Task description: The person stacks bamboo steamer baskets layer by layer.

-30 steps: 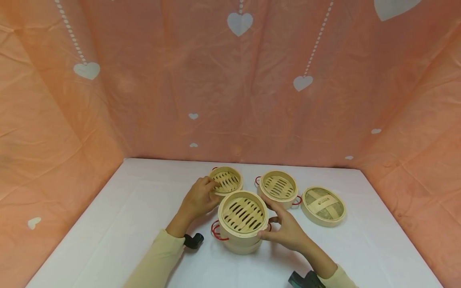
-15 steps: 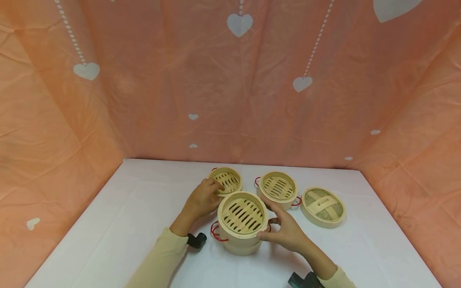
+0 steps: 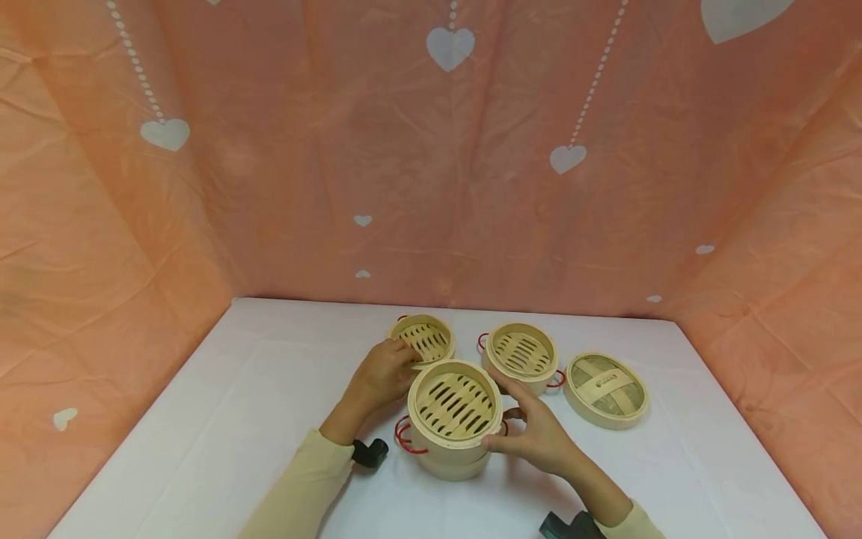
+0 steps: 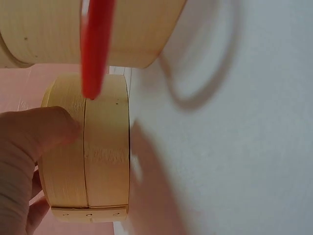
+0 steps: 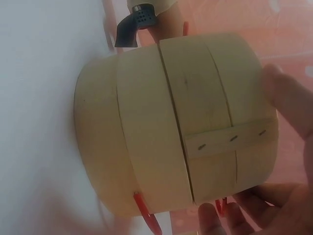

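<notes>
In the head view, a stack of two bamboo steamer baskets (image 3: 450, 457) with red handles stands at the front middle. My right hand (image 3: 535, 434) holds its right side; in the right wrist view the thumb (image 5: 288, 98) lies at the top rim and the fingertips are by a red handle (image 5: 146, 215). Behind the stack, to the left, sits a single steamer basket (image 3: 426, 337) with a slatted base. My left hand (image 3: 380, 374) grips its near-left wall, the thumb (image 4: 46, 127) against the outside in the left wrist view. Some of the left fingers are hidden behind the wall.
A third steamer basket (image 3: 521, 352) with red handles stands at the back right. To its right lies a round woven bamboo lid (image 3: 606, 389). All are on a white table (image 3: 202, 419), with an orange heart-patterned cloth (image 3: 283, 187) hanging around the back and sides.
My left hand has shifted slightly right, and its fingers have drawn down nearer the back-left basket's rim. The right hand and the stack stay where they were.
</notes>
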`<state>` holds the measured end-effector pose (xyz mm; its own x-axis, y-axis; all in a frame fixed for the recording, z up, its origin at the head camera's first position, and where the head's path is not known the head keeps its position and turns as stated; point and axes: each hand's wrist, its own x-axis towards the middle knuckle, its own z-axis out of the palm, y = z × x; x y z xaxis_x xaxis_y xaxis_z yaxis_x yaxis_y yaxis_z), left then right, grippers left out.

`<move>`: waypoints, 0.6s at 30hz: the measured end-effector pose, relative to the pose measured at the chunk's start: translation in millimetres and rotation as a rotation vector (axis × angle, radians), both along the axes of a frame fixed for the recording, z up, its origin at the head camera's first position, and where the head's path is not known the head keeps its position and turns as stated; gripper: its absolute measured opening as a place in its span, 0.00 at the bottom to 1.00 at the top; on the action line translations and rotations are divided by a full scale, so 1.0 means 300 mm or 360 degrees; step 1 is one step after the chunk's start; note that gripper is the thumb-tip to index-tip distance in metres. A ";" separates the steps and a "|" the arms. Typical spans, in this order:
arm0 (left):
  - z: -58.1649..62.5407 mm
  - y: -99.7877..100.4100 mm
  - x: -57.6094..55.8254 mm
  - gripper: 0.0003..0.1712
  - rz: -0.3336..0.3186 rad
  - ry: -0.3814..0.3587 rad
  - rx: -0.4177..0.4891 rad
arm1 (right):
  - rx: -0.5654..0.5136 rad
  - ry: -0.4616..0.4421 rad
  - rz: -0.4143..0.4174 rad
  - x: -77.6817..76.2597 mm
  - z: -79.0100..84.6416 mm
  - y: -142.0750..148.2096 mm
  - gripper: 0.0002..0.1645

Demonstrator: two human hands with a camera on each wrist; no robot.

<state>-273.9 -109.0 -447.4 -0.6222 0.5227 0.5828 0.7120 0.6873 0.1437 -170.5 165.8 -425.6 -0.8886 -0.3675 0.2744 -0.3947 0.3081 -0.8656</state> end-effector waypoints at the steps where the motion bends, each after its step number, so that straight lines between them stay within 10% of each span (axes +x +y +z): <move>1: -0.002 0.001 -0.001 0.11 -0.0008 0.0014 0.0006 | 0.0000 0.0001 -0.0001 0.000 -0.001 0.000 0.55; 18: -0.024 0.012 0.009 0.10 0.0053 0.0173 0.0127 | 0.0028 -0.0121 0.0009 0.005 -0.001 0.004 0.55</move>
